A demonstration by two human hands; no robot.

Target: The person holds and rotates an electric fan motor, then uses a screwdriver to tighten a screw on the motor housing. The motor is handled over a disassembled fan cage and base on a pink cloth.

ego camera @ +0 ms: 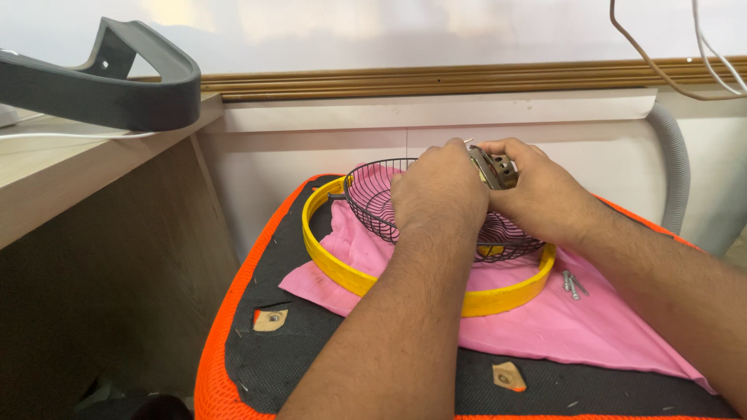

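The left hand (440,187) lies over the far rim of a black wire fan guard (373,204), with the fingers curled down. It covers the place where it meets the guard, so I cannot tell how tight the grip is or if the fingers close around a wire. The right hand (541,190) is just beside it, touching it, and its fingers are bent around a small grey metal part (495,169) that sticks out between the 2 hands. The part has some small holes on its face. The hand seems to be closed on this part.

The wire guard is tilted, its near side low and its far side raised under the hands. It sits inside a yellow plastic ring (342,268), which lies flat on a pink cloth (545,323). On the cloth, just to the right of the ring, there are a few small silver screws (573,285).

The cloth is spread over a black seat with an orange edge (226,327). To the left stands a wooden desk (70,183), and a dark grey armrest (117,82) is above it. A grey corrugated hose (675,167) goes down the wall on the right.
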